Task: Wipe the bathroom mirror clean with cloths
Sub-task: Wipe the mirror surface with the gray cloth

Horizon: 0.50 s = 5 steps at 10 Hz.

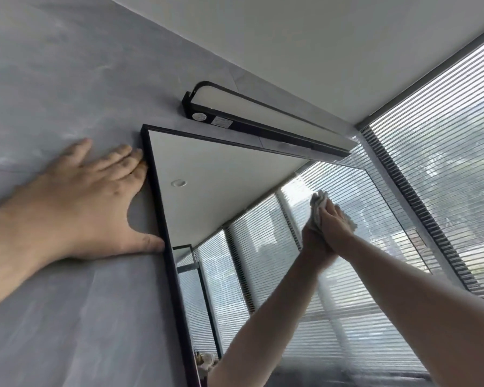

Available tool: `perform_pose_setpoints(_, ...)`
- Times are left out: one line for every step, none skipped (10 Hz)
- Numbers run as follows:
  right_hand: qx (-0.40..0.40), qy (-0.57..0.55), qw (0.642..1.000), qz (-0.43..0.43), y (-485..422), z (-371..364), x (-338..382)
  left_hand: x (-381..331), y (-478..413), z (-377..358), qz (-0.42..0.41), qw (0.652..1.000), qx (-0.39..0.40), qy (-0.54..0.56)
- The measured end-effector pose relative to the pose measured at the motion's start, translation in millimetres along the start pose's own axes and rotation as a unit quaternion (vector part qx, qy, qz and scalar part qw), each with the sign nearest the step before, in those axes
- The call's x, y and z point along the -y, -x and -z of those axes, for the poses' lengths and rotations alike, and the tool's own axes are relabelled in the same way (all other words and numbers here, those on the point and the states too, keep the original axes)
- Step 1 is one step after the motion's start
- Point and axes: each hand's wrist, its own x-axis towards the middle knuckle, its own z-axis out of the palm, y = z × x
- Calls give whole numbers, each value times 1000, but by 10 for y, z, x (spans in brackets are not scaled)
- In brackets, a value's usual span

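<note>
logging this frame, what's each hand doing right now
Left hand: open, flat on the wall beside the mirror.
Right hand: open, fingers pressing the cloth on the mirror.

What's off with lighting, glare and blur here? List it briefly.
Head view: daylight enters through the window blinds. Head view: the mirror reflects those bright blinds, leaving glare around the cloth under the right hand. Head view: the left hand is sharp, with a soft shadow on the wall. Head view: the lower edge looks hazy.
</note>
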Motion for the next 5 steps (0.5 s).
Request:
perform_pose_setpoints(3,-29,999,-16,-69,59,-19,-24,0,-8,-7,1000,-12,-7)
perform_pose_setpoints(5,-79,997,6,-247,180,363,-21,-3,-20,-9,1000,-7,-13)
perform_pose_setpoints(-77,-119,989,42,-618,51,729,-32,-4,-16,-9,1000,-13,-12)
perform_pose_setpoints(-70,-99,984,133,-683,11,1057,-26,12,-4,-5,1000,-6,-19)
perform_pose_setpoints(-37,-73,984,157,-665,60,1119,-22,4,-34,-1,1000,-7,-9)
